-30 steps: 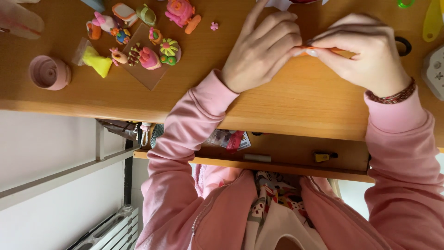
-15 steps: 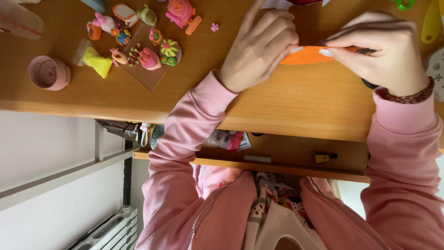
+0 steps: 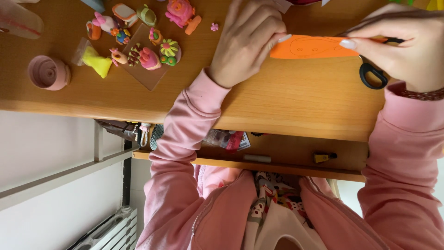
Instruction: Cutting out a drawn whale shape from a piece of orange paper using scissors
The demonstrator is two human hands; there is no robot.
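A strip of orange paper (image 3: 310, 47) with a pencilled outline lies just above the wooden desk (image 3: 296, 102). My left hand (image 3: 249, 41) pinches its left end between thumb and fingers. My right hand (image 3: 407, 46) is at the paper's right end, with the thumb pressed on the paper. This hand also grips black-handled scissors (image 3: 372, 76); one finger loop sticks out below the palm, and the blades are hidden behind the hand. Both sleeves are pink.
Several small coloured clay figures (image 3: 138, 37) sit at the desk's left, some on a clear plastic sheet. Beside them are a pink round lid (image 3: 47, 72) and a clear cup (image 3: 18, 21). Under the desk runs a shelf (image 3: 277, 159) with small items. A white radiator (image 3: 106, 231) is at lower left.
My hands have moved apart, the right one going right. The orange paper, hidden between the fingers a second ago, now shows stretched out between both hands.
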